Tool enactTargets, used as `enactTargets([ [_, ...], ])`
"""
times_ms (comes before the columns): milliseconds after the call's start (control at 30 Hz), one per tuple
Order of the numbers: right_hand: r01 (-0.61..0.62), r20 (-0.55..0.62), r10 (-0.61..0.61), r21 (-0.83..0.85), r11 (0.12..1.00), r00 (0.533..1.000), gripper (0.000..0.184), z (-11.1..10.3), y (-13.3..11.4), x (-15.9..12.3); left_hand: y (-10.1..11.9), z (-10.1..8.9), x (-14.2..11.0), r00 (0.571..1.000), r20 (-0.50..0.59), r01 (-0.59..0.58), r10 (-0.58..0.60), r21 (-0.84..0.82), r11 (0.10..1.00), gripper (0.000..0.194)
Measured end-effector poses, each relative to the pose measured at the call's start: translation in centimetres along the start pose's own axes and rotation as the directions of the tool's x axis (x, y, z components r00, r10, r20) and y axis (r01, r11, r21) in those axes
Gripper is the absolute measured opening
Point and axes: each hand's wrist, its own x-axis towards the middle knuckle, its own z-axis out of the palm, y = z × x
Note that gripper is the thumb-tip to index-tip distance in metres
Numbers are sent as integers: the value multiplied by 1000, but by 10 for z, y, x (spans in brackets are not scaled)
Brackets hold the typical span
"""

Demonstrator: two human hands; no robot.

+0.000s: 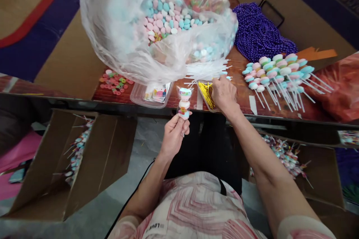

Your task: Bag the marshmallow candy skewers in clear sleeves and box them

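My left hand (174, 134) is closed around the lower end of a marshmallow candy stick (184, 105) in a clear wrapper. The wrapped stick stands upright just in front of the table edge, with a colourful printed label near its top. At the right side of a small clear tray of yellow twist ties (206, 95), my right hand (224, 92) has its fingers bent downward and drawn together. Whatever lies between those fingertips is hidden. White paper sticks (206, 71) lie in a pile just behind the tray.
A big plastic bag (117, 41) of pastel candies (159, 22) stands behind. Left are gummy rings (114, 82) and a tray (136, 99) of printed cards. Right are candy skewers (280, 71), purple beads (260, 33) and a red bag (340, 89). Cardboard boxes (103, 153) flank my legs.
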Motion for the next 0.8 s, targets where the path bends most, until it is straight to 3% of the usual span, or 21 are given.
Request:
enactTargets([
  [167,109,85,-100,-107,988,991,32,8,6,7,-4,-4,4,998,-62,-14,13,-20,1000,30],
  [333,119,68,-108,-182,976,992,29,2,6,0,-6,-4,10,998,-65,-24,23,-16,1000,32],
  [467,55,-56,-60,-86,995,997,26,-8,18,-4,-11,-1,11,997,-74,-32,32,-3,999,32],
  [567,-27,-251,72,177,984,965,16,-19,25,-20,-16,2,11,991,-109,-73,76,39,997,31],
  [633,30,-318,132,457,889,939,12,-23,24,-43,-19,4,10,985,-138,-94,103,69,993,29],
  [667,79,-297,138,614,786,945,12,-23,20,-57,-21,5,10,983,-147,-99,110,81,992,28],
  [733,54,-110,86,870,490,990,12,-17,8,-88,-25,8,9,983,-141,-100,115,105,989,28],
  [800,-68,62,31,954,291,998,15,-4,-7,-115,-30,10,7,989,-98,-96,110,132,986,25],
])
